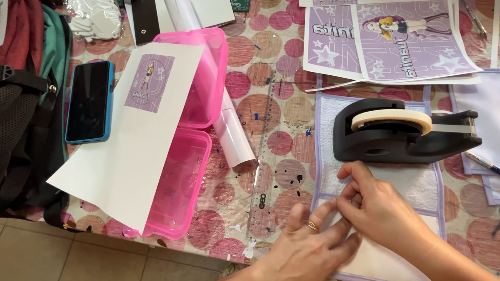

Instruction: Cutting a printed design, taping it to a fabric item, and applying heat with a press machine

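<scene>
Left hand (305,253), fingers spread, presses flat on white lilac-edged cloth (413,183); right hand (376,205) pinches small tape piece, hidden; black tape dispenser (397,130) just beyond on desk (271,105).

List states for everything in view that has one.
Phone: screen dark, face up.
Pink box: open, paper sheet across it.
Tape dispenser: loaded, tape end at the cutter.
Towel: flat under both hands.
Left hand: flat, pressing down.
Right hand: fingertips pinched by left fingers.
</scene>
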